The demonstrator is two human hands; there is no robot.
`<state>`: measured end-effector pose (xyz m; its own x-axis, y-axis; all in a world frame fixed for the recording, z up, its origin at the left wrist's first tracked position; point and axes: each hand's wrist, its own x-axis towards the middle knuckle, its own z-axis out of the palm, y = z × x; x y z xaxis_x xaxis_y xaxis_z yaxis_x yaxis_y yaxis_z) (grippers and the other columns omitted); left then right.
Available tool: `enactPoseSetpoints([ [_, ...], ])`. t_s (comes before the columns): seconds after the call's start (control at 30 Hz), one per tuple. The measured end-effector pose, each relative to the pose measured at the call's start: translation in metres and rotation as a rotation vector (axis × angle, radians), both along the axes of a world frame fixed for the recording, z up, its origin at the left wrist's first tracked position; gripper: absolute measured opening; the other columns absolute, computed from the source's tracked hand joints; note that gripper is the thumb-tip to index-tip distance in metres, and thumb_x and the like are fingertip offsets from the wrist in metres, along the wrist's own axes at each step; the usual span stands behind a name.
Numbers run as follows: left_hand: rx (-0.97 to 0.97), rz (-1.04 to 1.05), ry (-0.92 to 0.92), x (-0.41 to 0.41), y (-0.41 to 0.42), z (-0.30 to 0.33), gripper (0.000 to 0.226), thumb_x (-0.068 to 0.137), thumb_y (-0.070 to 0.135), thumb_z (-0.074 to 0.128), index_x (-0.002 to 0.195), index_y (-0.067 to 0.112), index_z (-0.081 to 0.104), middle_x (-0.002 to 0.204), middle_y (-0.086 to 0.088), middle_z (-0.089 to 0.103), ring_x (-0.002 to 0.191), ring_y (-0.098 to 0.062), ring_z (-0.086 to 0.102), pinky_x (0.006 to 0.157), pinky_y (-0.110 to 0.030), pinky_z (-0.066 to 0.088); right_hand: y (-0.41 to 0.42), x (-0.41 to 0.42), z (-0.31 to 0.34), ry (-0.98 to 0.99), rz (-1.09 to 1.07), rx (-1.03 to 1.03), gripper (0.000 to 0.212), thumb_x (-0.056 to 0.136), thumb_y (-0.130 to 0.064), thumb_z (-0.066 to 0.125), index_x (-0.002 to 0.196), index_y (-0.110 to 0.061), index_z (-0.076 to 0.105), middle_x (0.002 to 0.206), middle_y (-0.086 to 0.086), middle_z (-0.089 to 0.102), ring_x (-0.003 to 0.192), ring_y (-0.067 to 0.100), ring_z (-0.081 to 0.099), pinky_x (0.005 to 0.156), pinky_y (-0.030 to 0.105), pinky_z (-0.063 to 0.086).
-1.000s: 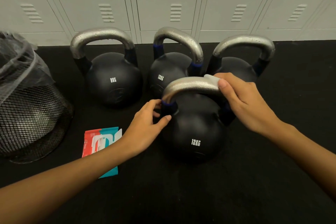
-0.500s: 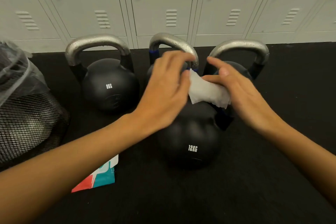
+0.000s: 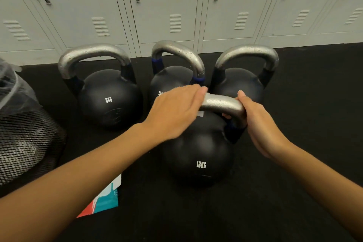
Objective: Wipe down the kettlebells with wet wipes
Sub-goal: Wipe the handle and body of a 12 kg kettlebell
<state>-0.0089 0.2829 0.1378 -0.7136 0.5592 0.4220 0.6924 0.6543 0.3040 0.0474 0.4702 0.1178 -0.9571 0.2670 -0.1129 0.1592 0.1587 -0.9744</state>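
1. Leftmost, a mesh bin (image 3: 25, 143) lined with a clear bag sits at nine o'clock, cut off by the frame edge; its contents are hard to make out.
2. At seven o'clock a wet wipes pack (image 3: 107, 198) lies on the black floor mat (image 3: 304, 94), mostly hidden under the left forearm.
3. An 8KG kettlebell (image 3: 109, 100) stands at ten o'clock, with two more behind the front one at twelve and one o'clock.
4. The left hand (image 3: 176, 112) lies flat, fingers straight, over the left end of the front 12KG kettlebell (image 3: 198, 155) handle (image 3: 222, 104); a white sliver, probably the wipe (image 3: 200, 113), peeks out beneath it.
5. The right hand (image 3: 261, 125) curls around the handle's right end.
6. Risk, as I judge it: the flat palm could slip off the wet steel, or the wipe could bunch and miss the underside.
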Motion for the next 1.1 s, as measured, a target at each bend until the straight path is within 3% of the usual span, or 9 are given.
enactPoseSetpoints([
  [0.1,0.353,0.044,-0.577,-0.005,-0.016,-0.003,0.038,0.104,0.038,0.031,0.078,0.024,0.055,0.074,0.008,0.053,0.073,-0.009,0.048,0.076,-0.028,0.038,-0.002,0.001,0.001,0.023,0.006,-0.016,0.049,0.104,-0.040,0.034,0.080,-0.018,0.071,0.074,-0.001,0.072,0.072,0.004,0.064,0.067,0.009,0.044],
  [0.23,0.371,0.096,-0.755,-0.006,-0.019,0.004,0.038,0.103,0.038,0.029,0.100,0.015,0.060,0.093,0.001,0.055,0.080,-0.005,0.048,0.068,-0.001,0.033,-0.002,0.003,0.000,0.048,0.027,-0.058,0.047,0.105,-0.037,0.034,0.081,-0.020,0.070,0.071,-0.006,0.072,0.071,-0.001,0.065,0.065,0.006,0.043],
  [0.37,0.197,-0.042,-0.472,-0.002,-0.014,0.003,0.036,0.104,0.039,0.027,0.094,0.015,0.052,0.090,0.001,0.055,0.083,-0.013,0.048,0.083,-0.031,0.039,-0.002,0.002,-0.001,0.051,0.023,-0.061,0.047,0.105,-0.038,0.033,0.080,-0.022,0.069,0.070,-0.007,0.071,0.070,-0.001,0.064,0.068,0.011,0.043],
  [0.5,0.142,-0.138,-0.110,0.006,-0.013,-0.014,0.033,0.101,0.039,0.032,0.122,0.023,0.051,0.111,0.011,0.052,0.098,-0.006,0.044,0.089,-0.028,0.035,-0.002,0.003,-0.001,0.048,0.029,-0.065,0.046,0.105,-0.038,0.033,0.085,-0.022,0.070,0.073,-0.008,0.072,0.072,-0.002,0.065,0.067,0.010,0.043],
  [0.63,0.307,-0.223,-0.149,0.003,-0.028,-0.032,0.039,0.100,0.034,0.039,0.136,0.021,0.043,0.131,0.009,0.047,0.122,-0.003,0.041,0.105,-0.026,0.032,-0.002,0.004,-0.001,0.051,0.038,-0.067,0.047,0.105,-0.039,0.032,0.084,-0.021,0.070,0.072,-0.006,0.070,0.074,0.001,0.064,0.075,0.019,0.040],
  [0.73,0.352,-0.237,-0.258,0.001,-0.033,-0.034,0.037,0.099,0.037,0.039,0.135,0.028,0.040,0.128,0.020,0.044,0.121,0.003,0.040,0.102,-0.013,0.030,-0.002,0.004,-0.001,0.045,0.036,-0.068,0.047,0.105,-0.040,0.032,0.084,-0.022,0.071,0.073,-0.006,0.071,0.073,0.001,0.064,0.076,0.021,0.040],
  [0.87,0.317,-0.165,-0.409,-0.002,-0.035,-0.025,0.041,0.098,0.048,0.033,0.131,0.026,0.047,0.120,0.014,0.054,0.112,-0.004,0.051,0.096,-0.023,0.041,-0.001,0.003,-0.003,0.042,0.023,-0.083,0.047,0.104,-0.041,0.033,0.083,-0.024,0.071,0.077,-0.005,0.071,0.076,0.002,0.064,0.079,0.023,0.040],
  [0.93,0.231,-0.091,-0.340,-0.001,-0.028,-0.018,0.043,0.098,0.048,0.030,0.127,0.023,0.050,0.114,0.010,0.057,0.104,-0.006,0.053,0.093,-0.028,0.042,-0.002,0.003,-0.003,0.046,0.012,-0.094,0.047,0.104,-0.041,0.033,0.082,-0.024,0.071,0.076,-0.005,0.071,0.075,0.003,0.064,0.079,0.024,0.041],
  [1.1,-0.090,-0.097,0.104,0.007,-0.008,-0.011,0.046,0.098,0.045,0.029,0.129,0.016,0.049,0.113,-0.001,0.054,0.093,-0.018,0.049,0.085,-0.033,0.039,0.000,0.003,-0.004,0.050,0.029,-0.100,0.044,0.104,-0.042,0.034,0.091,-0.021,0.071,0.082,-0.001,0.071,0.081,0.007,0.064,0.081,0.025,0.042],
])
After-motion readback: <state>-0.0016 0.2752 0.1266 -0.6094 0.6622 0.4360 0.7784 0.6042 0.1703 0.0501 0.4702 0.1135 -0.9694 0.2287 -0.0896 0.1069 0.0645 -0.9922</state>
